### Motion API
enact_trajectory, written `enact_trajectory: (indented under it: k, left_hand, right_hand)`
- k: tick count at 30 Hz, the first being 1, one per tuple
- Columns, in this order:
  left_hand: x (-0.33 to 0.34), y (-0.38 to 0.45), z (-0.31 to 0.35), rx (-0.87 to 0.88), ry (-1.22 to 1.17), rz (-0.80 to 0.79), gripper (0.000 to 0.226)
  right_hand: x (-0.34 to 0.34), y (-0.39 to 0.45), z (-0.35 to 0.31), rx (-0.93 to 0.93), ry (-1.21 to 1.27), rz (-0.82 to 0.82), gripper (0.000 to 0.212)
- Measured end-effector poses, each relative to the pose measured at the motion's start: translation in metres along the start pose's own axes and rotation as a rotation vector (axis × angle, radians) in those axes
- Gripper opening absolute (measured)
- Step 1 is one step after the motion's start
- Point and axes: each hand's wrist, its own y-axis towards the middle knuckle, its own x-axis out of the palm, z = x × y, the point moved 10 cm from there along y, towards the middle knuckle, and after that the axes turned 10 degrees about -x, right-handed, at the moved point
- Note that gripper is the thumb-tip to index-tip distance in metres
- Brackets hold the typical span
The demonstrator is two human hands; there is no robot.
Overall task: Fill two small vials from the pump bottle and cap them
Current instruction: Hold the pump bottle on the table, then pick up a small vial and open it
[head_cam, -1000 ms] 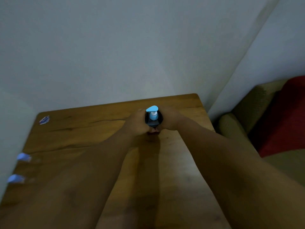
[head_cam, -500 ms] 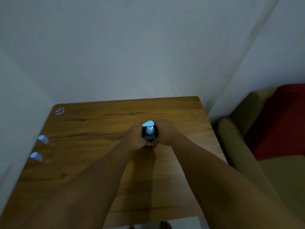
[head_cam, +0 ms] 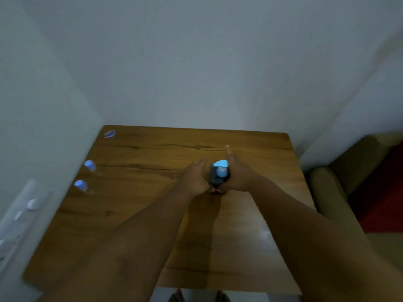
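setting the pump bottle down squarely before reaching for the vials

the dark pump bottle with a light-blue pump head (head_cam: 219, 174) stands upright near the middle of the brown wooden table (head_cam: 250, 236), a little toward its far edge. the right hand (head_cam: 238, 178) presses against its side with fingers stretched forward, only loosely around it; the left hand (head_cam: 195, 178) is curled just beside it, and whether it touches the bottle i cannot tell. two small clear vials with blue caps (head_cam: 84, 177) stand by the table's left edge, well apart from the bottle. judged from this, release the bottle only once its base sits flat, then bring one vial close under the nozzle.
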Motion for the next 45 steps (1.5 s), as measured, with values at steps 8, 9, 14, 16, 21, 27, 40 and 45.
enact_trajectory:
  k: [8,9,14,16,21,27,40,45]
  left_hand:
    - [-0.127,-0.058,-0.137,-0.226,0.117,0.590,0.070]
    - [-0.142,-0.068,-0.156,-0.269,0.242,0.666,0.070]
    - [-0.179,-0.087,-0.243,-0.369,0.194,0.750,0.079]
    - [-0.187,-0.092,-0.270,-0.448,0.101,0.796,0.080]
    - [-0.179,-0.076,-0.331,-0.601,-0.156,0.738,0.065]
    - [-0.170,-0.072,-0.354,-0.589,-0.242,0.749,0.023]
    - [-0.091,-0.067,-0.160,-0.020,-0.285,0.446,0.026]
    - [-0.063,-0.078,-0.096,0.098,-0.215,0.398,0.023]
  right_hand:
    - [-0.032,0.020,-0.094,-0.279,-0.328,0.149,0.132]
    - [-0.028,0.025,-0.109,-0.318,-0.340,0.153,0.127]
    - [0.026,0.055,-0.157,-0.416,-0.298,0.117,0.112]
    - [0.061,0.069,-0.163,-0.421,-0.286,0.057,0.108]
    - [0.132,0.093,-0.158,-0.370,-0.225,-0.081,0.103]
    - [0.149,0.098,-0.154,-0.331,-0.266,-0.131,0.093]
    - [0.082,0.059,-0.166,-0.337,-0.210,0.000,0.049]
    - [0.059,0.031,-0.140,-0.243,-0.338,0.013,0.038]
